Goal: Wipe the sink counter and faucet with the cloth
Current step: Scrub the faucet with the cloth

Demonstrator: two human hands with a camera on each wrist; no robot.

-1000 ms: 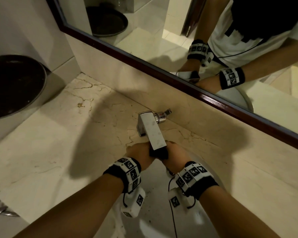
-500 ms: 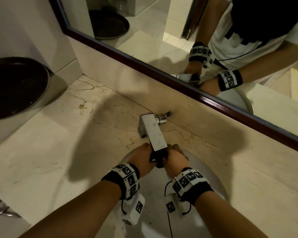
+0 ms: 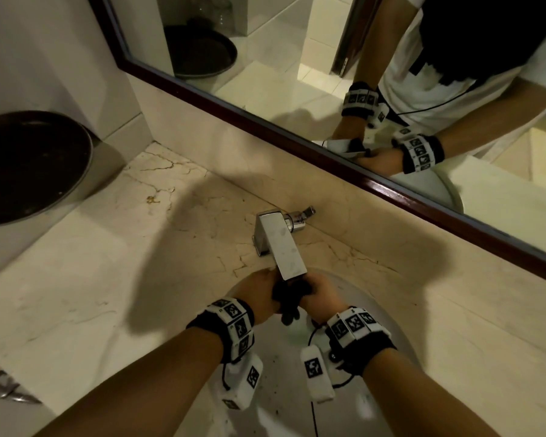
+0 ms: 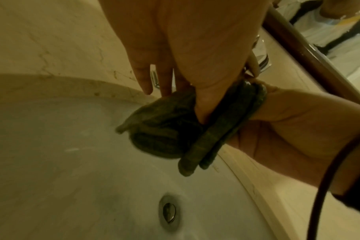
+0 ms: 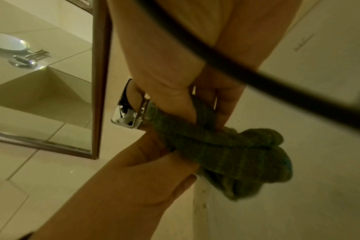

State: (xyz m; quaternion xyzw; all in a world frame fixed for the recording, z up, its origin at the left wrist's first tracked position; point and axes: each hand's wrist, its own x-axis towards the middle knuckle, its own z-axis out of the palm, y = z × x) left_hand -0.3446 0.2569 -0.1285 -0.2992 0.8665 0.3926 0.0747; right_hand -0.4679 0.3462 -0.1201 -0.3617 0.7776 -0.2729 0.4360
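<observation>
Green cloth [image 3: 289, 298]: hanging bunched under faucet [image 3: 284, 247] tip
Faucet axis: running far-to-near
Left hand [image 3: 259, 293], right hand [image 3: 320, 299]: both pinching cloth, equally near

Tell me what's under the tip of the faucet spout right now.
A bunched dark green cloth, gripped by the left hand and right hand, above the white basin. The spout's underside is covered.

Faucet [image 3: 282, 247] spout tip hidden behind cloth [image 3: 289, 294]; fingers [image 4: 143, 78] mostly hidden under spout; basin [image 3: 401, 326] near edge cut off.
</observation>
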